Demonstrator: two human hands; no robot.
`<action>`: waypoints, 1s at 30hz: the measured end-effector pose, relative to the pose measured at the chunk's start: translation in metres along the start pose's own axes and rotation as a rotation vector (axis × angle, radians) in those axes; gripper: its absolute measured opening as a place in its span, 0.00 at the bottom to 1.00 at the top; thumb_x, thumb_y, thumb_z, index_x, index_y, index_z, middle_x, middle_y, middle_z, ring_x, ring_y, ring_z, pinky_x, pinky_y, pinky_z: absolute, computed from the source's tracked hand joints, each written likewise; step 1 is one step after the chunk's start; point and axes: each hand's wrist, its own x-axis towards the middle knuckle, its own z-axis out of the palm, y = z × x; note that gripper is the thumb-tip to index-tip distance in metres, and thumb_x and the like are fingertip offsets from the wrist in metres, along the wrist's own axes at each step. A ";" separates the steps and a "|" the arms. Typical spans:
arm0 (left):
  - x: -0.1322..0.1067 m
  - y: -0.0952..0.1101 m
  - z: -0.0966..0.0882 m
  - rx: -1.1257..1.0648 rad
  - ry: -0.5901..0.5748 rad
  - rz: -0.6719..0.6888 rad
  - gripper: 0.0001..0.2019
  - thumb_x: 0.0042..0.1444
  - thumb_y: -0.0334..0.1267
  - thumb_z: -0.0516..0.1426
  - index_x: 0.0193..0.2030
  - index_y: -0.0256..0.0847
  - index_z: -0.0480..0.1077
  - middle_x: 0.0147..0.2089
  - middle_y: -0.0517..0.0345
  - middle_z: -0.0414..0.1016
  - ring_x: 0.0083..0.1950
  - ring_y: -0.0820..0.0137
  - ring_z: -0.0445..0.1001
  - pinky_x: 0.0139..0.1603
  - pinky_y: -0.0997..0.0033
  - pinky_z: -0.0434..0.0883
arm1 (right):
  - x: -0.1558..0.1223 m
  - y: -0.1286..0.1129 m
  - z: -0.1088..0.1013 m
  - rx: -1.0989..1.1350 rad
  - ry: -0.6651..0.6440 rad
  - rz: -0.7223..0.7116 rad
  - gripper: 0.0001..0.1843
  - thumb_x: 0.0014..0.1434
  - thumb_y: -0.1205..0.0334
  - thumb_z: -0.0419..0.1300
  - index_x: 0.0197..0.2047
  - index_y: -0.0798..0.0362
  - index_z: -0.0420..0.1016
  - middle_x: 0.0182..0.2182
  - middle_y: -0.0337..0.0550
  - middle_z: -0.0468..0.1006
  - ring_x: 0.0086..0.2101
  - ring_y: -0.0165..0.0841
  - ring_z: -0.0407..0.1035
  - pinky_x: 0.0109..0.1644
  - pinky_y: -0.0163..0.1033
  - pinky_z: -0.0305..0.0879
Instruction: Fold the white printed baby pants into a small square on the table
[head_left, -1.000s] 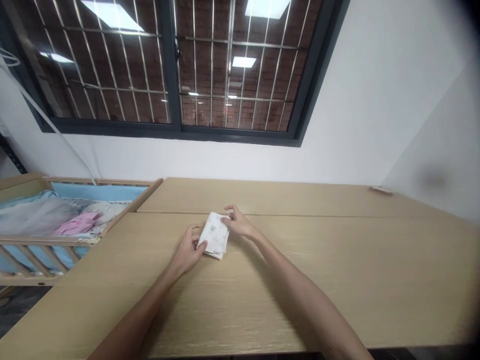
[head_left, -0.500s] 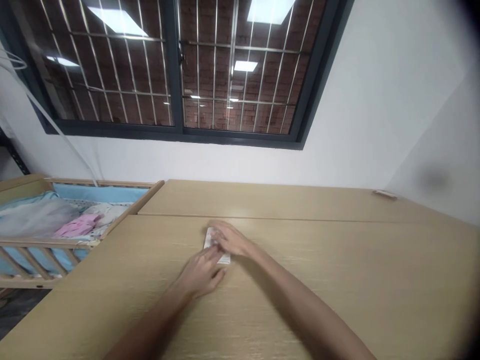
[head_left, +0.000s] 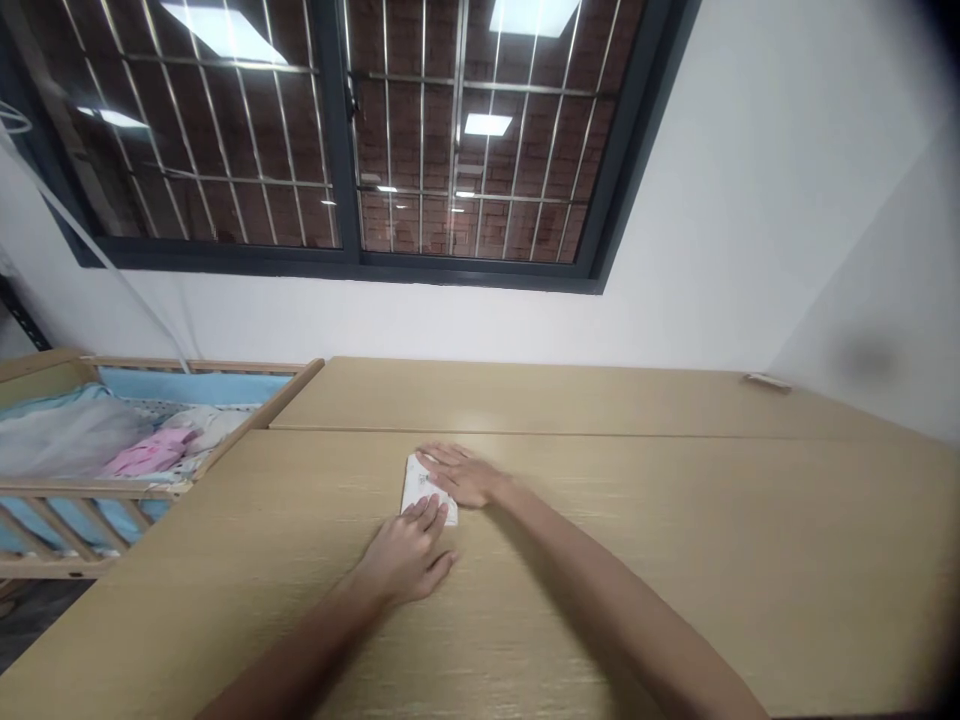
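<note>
A small white sheet of paper (head_left: 415, 484) with faint dark marks lies flat on the light wooden table (head_left: 637, 540). My left hand (head_left: 409, 552) rests at its near edge, fingertips on the paper and thumb stretched out over the wood. From the right, my right hand (head_left: 461, 476) lies flat across the paper's far right part, fingers extended. Both hands are open and cover portions of the sheet, so its full outline is hidden.
On the left stands a wooden crib (head_left: 97, 488) with blue lining and a pink cloth (head_left: 154, 452) inside. A barred window (head_left: 345, 150) fills the wall behind the table. A small flat object (head_left: 767, 382) lies at the table's far right.
My hands have moved apart: the right has slid right and flattened, the left has shifted slightly towards me. More of the white paper shows between them.
</note>
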 end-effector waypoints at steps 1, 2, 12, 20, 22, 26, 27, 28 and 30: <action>0.000 0.000 0.001 0.001 0.004 0.004 0.30 0.65 0.56 0.49 0.67 0.39 0.62 0.65 0.39 0.69 0.68 0.48 0.66 0.60 0.48 0.72 | 0.003 0.006 0.000 -0.010 0.013 0.014 0.29 0.74 0.47 0.42 0.74 0.41 0.51 0.73 0.36 0.50 0.72 0.35 0.41 0.75 0.49 0.35; 0.000 -0.001 0.001 -0.001 0.009 0.010 0.30 0.65 0.56 0.49 0.67 0.39 0.62 0.66 0.40 0.68 0.68 0.49 0.65 0.61 0.48 0.72 | 0.006 0.010 0.001 -0.016 0.019 0.022 0.29 0.74 0.47 0.42 0.74 0.41 0.52 0.73 0.36 0.51 0.72 0.35 0.41 0.75 0.48 0.35; 0.008 -0.027 -0.015 0.011 0.156 -0.506 0.21 0.69 0.50 0.42 0.41 0.40 0.70 0.41 0.44 0.78 0.47 0.55 0.76 0.48 0.57 0.69 | -0.003 -0.009 0.012 -0.148 0.316 0.211 0.27 0.70 0.48 0.51 0.66 0.51 0.63 0.64 0.56 0.63 0.63 0.45 0.56 0.65 0.53 0.50; 0.011 -0.031 -0.021 -0.028 -0.021 -0.491 0.15 0.66 0.47 0.49 0.34 0.42 0.69 0.37 0.50 0.79 0.40 0.61 0.77 0.39 0.66 0.64 | -0.008 -0.034 0.024 0.047 0.447 0.529 0.13 0.64 0.56 0.59 0.49 0.53 0.69 0.50 0.49 0.71 0.53 0.41 0.63 0.56 0.46 0.53; 0.005 -0.026 -0.027 -0.043 -0.049 -0.475 0.14 0.66 0.46 0.50 0.34 0.42 0.69 0.37 0.50 0.80 0.39 0.61 0.77 0.37 0.67 0.63 | -0.014 -0.045 0.024 0.049 0.442 0.539 0.12 0.63 0.57 0.59 0.48 0.53 0.69 0.49 0.50 0.72 0.52 0.42 0.64 0.54 0.45 0.53; -0.026 -0.010 -0.047 -0.073 -0.071 -0.486 0.13 0.64 0.46 0.51 0.31 0.44 0.66 0.33 0.52 0.78 0.36 0.62 0.76 0.33 0.69 0.59 | -0.024 -0.083 0.022 0.059 0.403 0.503 0.10 0.63 0.57 0.59 0.45 0.53 0.70 0.46 0.49 0.75 0.52 0.43 0.64 0.53 0.45 0.53; -0.037 -0.006 -0.053 -0.080 -0.068 -0.494 0.13 0.64 0.46 0.51 0.30 0.44 0.65 0.32 0.53 0.77 0.36 0.62 0.76 0.33 0.69 0.58 | -0.026 -0.095 0.022 0.062 0.393 0.489 0.10 0.63 0.57 0.59 0.44 0.53 0.70 0.45 0.49 0.76 0.51 0.44 0.64 0.53 0.45 0.53; -0.050 -0.001 -0.061 -0.084 -0.061 -0.503 0.13 0.64 0.46 0.50 0.30 0.44 0.63 0.31 0.55 0.77 0.34 0.63 0.75 0.32 0.69 0.58 | -0.027 -0.109 0.023 0.062 0.383 0.471 0.10 0.63 0.56 0.59 0.43 0.53 0.70 0.44 0.48 0.76 0.51 0.43 0.65 0.52 0.45 0.54; -0.081 0.006 -0.079 -0.087 -0.048 -0.522 0.14 0.64 0.46 0.49 0.29 0.45 0.61 0.29 0.57 0.74 0.32 0.65 0.73 0.32 0.70 0.57 | -0.028 -0.140 0.024 0.106 0.361 0.414 0.10 0.63 0.56 0.59 0.44 0.52 0.70 0.41 0.46 0.77 0.46 0.40 0.68 0.48 0.42 0.57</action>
